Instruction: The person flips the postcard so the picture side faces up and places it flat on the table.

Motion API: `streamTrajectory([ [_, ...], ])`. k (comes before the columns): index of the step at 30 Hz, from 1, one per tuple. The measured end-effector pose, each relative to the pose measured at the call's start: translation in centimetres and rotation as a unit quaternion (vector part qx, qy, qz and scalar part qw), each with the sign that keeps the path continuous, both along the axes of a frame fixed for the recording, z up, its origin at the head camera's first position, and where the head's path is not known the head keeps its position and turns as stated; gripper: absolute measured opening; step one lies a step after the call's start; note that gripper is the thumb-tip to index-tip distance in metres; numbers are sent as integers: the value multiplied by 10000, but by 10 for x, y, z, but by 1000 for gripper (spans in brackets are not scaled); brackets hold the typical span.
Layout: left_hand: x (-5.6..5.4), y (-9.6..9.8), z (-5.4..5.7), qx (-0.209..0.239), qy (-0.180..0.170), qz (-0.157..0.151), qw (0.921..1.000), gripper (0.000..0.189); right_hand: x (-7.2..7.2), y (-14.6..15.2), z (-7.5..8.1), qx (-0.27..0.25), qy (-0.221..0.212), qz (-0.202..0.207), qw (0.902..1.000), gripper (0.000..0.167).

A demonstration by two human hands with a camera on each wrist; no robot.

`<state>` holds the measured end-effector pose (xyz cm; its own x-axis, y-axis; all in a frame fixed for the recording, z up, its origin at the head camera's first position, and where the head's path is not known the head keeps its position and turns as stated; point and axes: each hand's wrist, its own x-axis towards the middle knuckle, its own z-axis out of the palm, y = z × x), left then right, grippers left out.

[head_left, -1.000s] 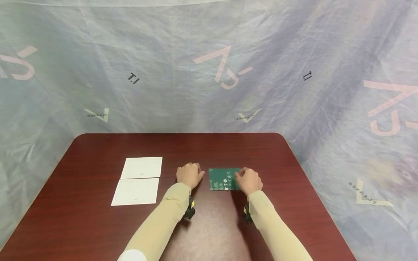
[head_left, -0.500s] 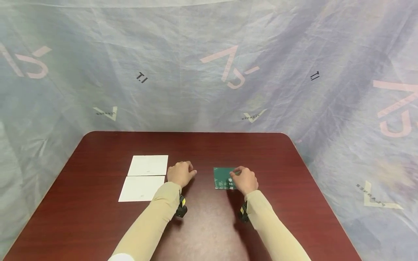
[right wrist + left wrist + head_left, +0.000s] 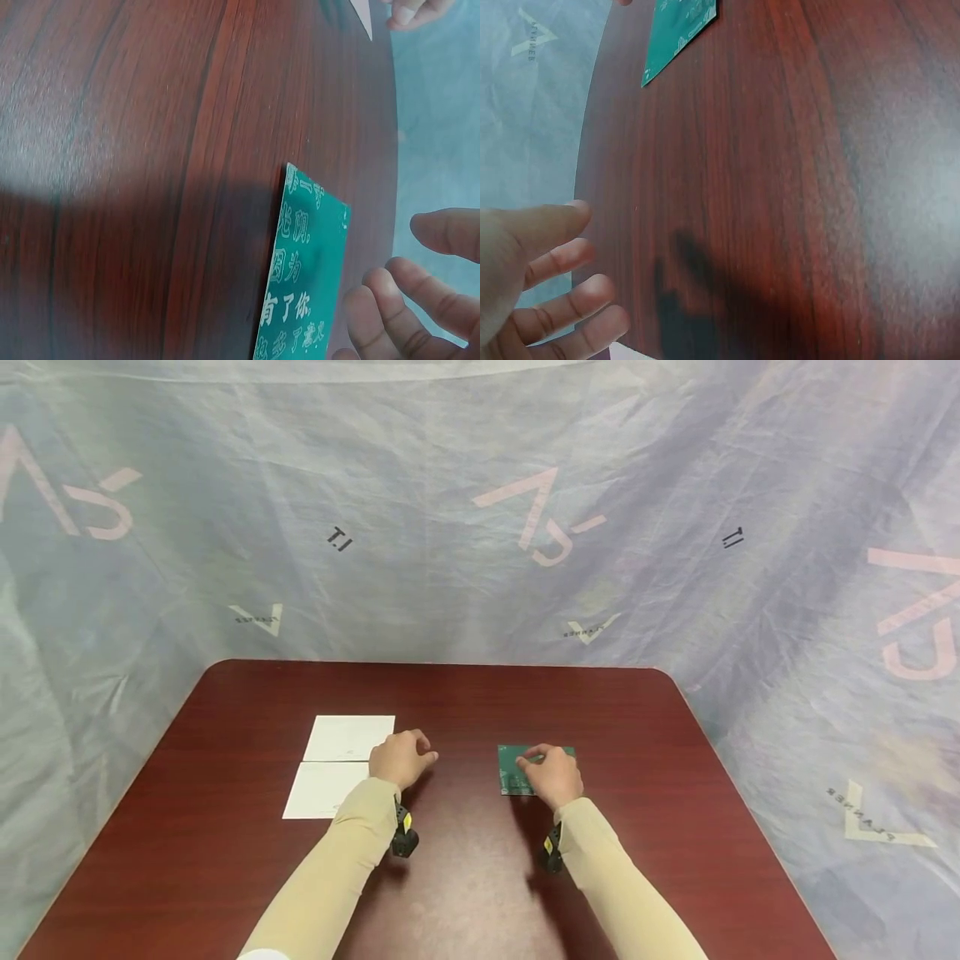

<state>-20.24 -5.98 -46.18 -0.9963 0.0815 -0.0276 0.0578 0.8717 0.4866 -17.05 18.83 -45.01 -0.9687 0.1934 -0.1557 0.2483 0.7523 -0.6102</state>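
A green card [image 3: 510,777] printed with pale characters lies flat on the table, right of the middle in the head view. Above it hovers my right hand [image 3: 557,777], fingers loosely bent, covering part of the card. In the right wrist view, a gap shows between thumb and fingers [image 3: 427,307], with nothing held. My left hand [image 3: 399,758] hangs relaxed, also holding nothing. It is nearest to two white cards, a far one [image 3: 348,735] and a near one [image 3: 322,789], and hides their right edges in the head view.
The cards lie on a dark red wood-grain table [image 3: 465,702] with rounded far corners. A pale printed cloth [image 3: 420,527] hangs behind and along both sides. Each wrist wears a small black camera.
The left hand has moved left, to the edge of the white cards. Shifting left too, the right hand now covers more of the green card's middle. The head view has turned slightly.
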Motion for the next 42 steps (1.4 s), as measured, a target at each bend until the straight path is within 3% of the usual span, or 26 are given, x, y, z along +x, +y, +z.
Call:
streamTrajectory([
  [8, 0, -14, 0, 58, -11, 143, 9999, 21, -4, -4, -4, -97, -43, 49, 9999, 27],
  [19, 9, -43, -1, 43, -77, 320, 9994, 20, -2, -19, -7, -69, 8, 157, 9999, 24],
  [29, 10, -52, -7, 26, -142, 484, 9987, 23, -1, -32, -9, -136, 14, 427, 9990, 24],
  [42, 16, -67, -4, 25, -196, 666, 9976, 23, -2, -53, -7, -96, 172, 577, 9981, 19],
])
